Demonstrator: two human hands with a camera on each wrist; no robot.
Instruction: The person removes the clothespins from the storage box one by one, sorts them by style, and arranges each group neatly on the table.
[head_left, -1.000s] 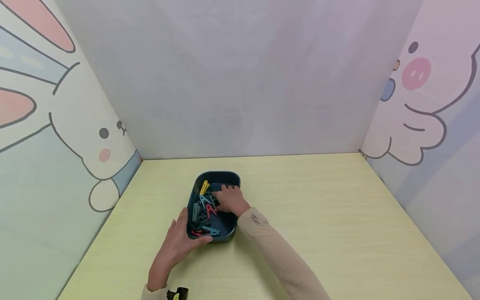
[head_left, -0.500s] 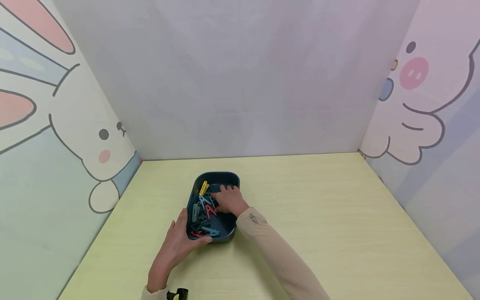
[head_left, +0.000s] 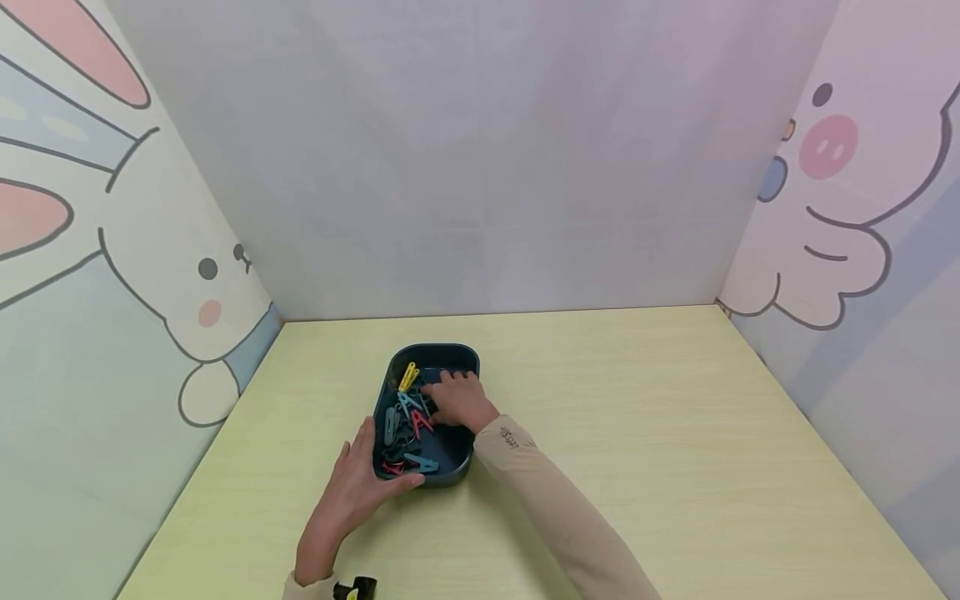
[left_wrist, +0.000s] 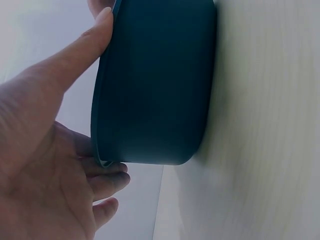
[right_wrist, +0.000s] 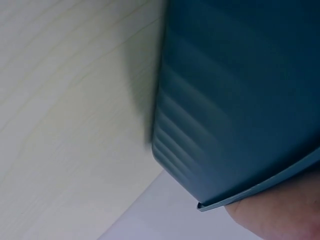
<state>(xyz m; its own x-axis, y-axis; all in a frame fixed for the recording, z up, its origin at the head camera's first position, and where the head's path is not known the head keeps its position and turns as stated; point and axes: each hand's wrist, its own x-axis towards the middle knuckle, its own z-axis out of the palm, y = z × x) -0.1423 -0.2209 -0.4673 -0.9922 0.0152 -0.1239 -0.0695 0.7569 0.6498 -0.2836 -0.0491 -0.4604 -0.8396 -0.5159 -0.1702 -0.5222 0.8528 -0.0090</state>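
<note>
A dark blue plastic box point(head_left: 453, 454) rests on the table with several clothespins inside. A yellow clothespin point(head_left: 408, 377) lies at its far left, a pink-red clothespin point(head_left: 422, 421) mid-box, a grey-green clothespin point(head_left: 392, 425) by the left wall and a light blue clothespin point(head_left: 422, 463) near the front. My left hand point(head_left: 358, 479) spans the near left corner, thumb along the front rim and extended fingers against the left side. My right hand point(head_left: 461, 402) reaches over the right wall into the box, beside the clothespins. Its fingertips are hidden, and I cannot tell whether they hold anything.
The pale wood-grain table point(head_left: 645, 433) extends to both sides of the box. A grey back wall point(head_left: 495, 167) and cartoon-printed side walls point(head_left: 847, 250) enclose it. A black band point(head_left: 363, 587) shows at my left wrist.
</note>
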